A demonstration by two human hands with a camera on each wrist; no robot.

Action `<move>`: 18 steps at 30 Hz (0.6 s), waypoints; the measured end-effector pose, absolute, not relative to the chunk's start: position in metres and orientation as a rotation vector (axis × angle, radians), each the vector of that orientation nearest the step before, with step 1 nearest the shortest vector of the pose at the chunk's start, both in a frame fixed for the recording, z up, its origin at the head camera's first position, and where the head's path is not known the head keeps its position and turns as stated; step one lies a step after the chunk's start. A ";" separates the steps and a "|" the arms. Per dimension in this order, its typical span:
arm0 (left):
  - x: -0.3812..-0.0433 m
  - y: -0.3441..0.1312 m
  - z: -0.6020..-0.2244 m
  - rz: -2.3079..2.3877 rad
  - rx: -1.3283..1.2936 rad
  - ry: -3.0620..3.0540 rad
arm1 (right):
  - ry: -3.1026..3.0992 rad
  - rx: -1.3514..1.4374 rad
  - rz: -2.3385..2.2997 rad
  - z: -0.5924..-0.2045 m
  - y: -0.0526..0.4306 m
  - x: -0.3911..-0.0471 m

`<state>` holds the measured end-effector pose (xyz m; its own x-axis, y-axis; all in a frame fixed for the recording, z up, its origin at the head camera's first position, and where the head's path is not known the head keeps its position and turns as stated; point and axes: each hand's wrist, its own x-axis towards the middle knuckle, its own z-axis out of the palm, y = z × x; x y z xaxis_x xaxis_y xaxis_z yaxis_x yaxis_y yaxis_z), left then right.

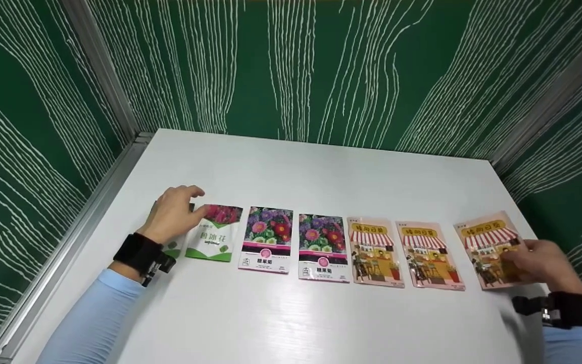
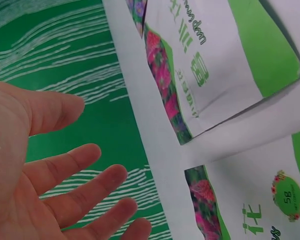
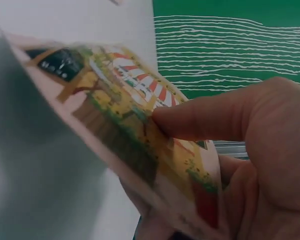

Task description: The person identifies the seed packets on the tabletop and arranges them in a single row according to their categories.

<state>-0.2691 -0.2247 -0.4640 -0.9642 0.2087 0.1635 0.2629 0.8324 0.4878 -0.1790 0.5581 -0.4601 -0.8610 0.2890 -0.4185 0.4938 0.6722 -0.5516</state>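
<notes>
My right hand [image 1: 548, 263] pinches a pink seed packet with a striped awning [image 1: 490, 253] at the right end of a row. In the right wrist view the thumb lies on the front of this packet [image 3: 135, 125], which tilts up from the table, fingers behind it. My left hand [image 1: 172, 217] hovers over the left end of the row, holding nothing, fingers apart and slightly bent. Below it lies a green-and-white seed packet [image 1: 172, 248], mostly hidden in the head view. Just right of that hand is a second green-and-white packet [image 1: 210, 237].
Two purple flower packets [image 1: 267, 237] lie mid-row, followed by two more pink awning packets [image 1: 375, 255] lying flat. All rest on a white table [image 1: 281, 318]. Green walls with white lines [image 1: 291, 76] and grey metal posts [image 1: 104, 65] enclose the back and sides.
</notes>
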 end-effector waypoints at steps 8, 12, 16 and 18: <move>-0.265 -0.231 -0.468 -0.812 -0.342 -2.912 | 2.692 0.710 -0.639 -0.473 0.548 -0.171; -0.265 -0.236 -0.468 -0.790 -0.352 -2.892 | 2.786 0.738 -0.376 -0.474 0.533 -0.169; -0.265 -0.239 -0.468 -0.777 -0.348 -2.876 | 2.857 0.729 -0.187 -0.471 0.519 -0.171; -0.264 -0.240 -0.468 -0.774 -0.338 -2.881 | 2.886 0.720 -0.105 -0.471 0.513 -0.171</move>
